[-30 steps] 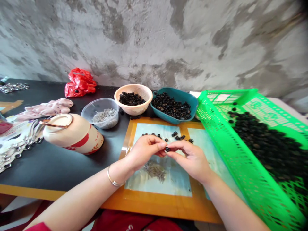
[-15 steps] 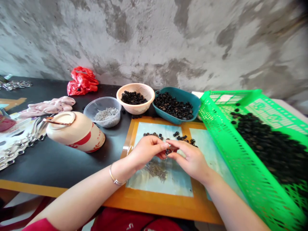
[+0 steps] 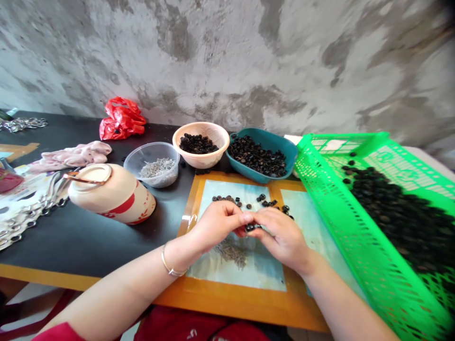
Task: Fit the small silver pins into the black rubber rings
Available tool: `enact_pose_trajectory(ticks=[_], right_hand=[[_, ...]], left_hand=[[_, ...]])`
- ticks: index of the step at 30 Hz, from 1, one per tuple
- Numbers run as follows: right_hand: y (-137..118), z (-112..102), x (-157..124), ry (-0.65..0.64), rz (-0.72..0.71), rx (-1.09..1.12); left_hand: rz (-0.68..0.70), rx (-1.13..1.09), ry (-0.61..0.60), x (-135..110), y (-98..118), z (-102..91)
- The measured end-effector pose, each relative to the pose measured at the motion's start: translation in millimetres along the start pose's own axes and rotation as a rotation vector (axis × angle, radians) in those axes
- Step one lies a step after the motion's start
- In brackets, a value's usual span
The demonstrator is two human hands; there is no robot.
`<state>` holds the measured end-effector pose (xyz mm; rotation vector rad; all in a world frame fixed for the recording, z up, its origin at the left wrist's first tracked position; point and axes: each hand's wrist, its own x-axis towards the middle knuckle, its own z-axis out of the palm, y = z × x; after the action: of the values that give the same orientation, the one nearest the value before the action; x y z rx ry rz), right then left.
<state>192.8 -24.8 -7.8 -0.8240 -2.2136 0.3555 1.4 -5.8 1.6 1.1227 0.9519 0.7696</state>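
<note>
Your left hand (image 3: pixel 219 226) and your right hand (image 3: pixel 282 235) meet above the middle of a blue-and-orange mat (image 3: pixel 227 294), which lies near the front edge of the worktop (image 3: pixel 106 241). The fingers (image 3: pixel 245 218) of both hands are together, pinching a small black ring (image 3: pixel 250 228) between them; it is partly hidden, so you cannot tell exactly how each fingertip sits on it. A thin metal bracelet (image 3: pixel 171 268) circles your left wrist.

Under your hands, a small heap of silver pins (image 3: pixel 232 253) lies on the mat. Just past your fingertips, loose black rings (image 3: pixel 245 202) are scattered along the mat's far side.

Beyond the mat, along the back edge of the worktop, stand a clear tub (image 3: pixel 153 178) holding more pins, a tan bowl (image 3: pixel 202 160) and a teal dish (image 3: pixel 263 174), both holding black rings. A green plastic basket (image 3: pixel 343 227) full of black rings sits tilted to your right, its rim over the mat's right side. To your left, a cream jar (image 3: pixel 112 194) lies on its side, with a pink cloth (image 3: pixel 71 155) and a red plastic bag (image 3: pixel 122 122) beyond it.
</note>
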Motion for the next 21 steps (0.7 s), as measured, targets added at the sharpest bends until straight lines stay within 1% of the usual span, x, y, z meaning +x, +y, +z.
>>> enact_pose_trajectory(ticks=[5, 11, 15, 21], right_hand=[[-1.3, -0.2, 0.1, -0.008, -0.005, -0.041], [-4.0, -1.0, 1.4, -0.014, 0.000, -0.084], [-4.9, 0.9, 2.5, 0.020, -0.011, -0.070], [-5.7, 2.8, 1.7, 0.045, -0.017, -0.058]], left_hand=[[-0.003, 0.104, 0.022, 0.6, -2.9, -0.1], [-0.017, 0.261, 0.068, 0.2, -1.3, 1.0], [0.008, 0.304, 0.077, -1.0, -0.9, 0.8], [0.002, 0.360, 0.096, -1.1, -0.7, 0.5]])
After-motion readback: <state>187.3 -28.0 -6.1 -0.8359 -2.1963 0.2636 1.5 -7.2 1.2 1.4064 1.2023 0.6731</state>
